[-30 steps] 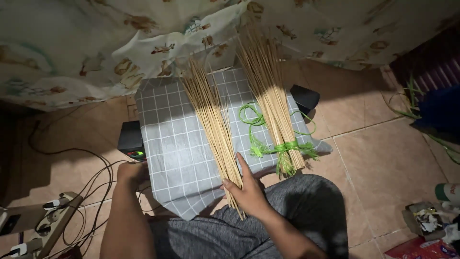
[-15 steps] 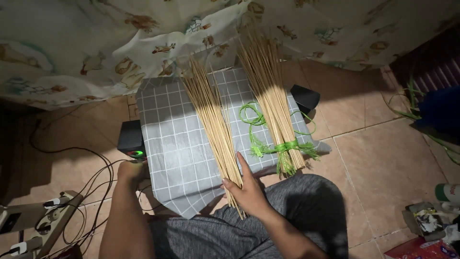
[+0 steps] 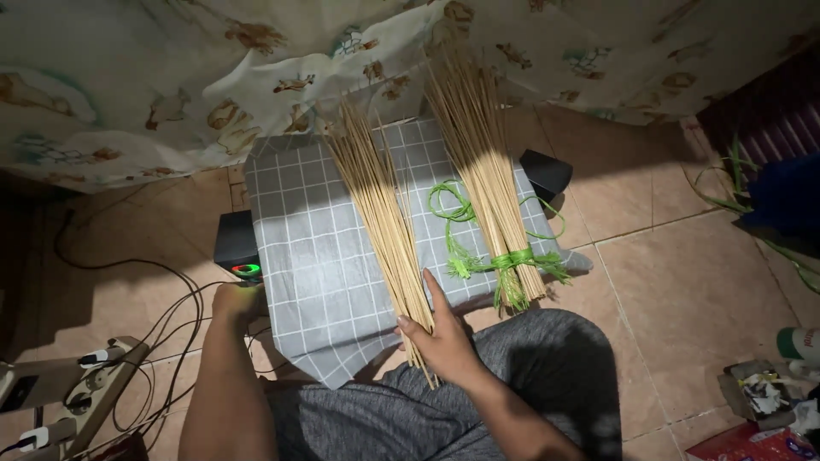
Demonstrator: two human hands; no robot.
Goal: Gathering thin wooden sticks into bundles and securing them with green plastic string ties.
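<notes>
A loose bundle of thin pale sticks lies lengthwise on a grey checked cloth. My right hand grips its near end, with the forefinger stretched along the sticks. A second stick bundle, tied near its base with green string, lies to the right, and loose green string curls beside it. My left hand rests by the cloth's left edge, against a small black speaker with a glowing ring. Its fingers are hidden in shadow.
A patterned curtain hangs over the far end of the cloth. Another black speaker sits at the right. Cables and a power strip lie on the tiled floor at left. Packets and a bottle sit at the right edge. My grey-clad knees are below.
</notes>
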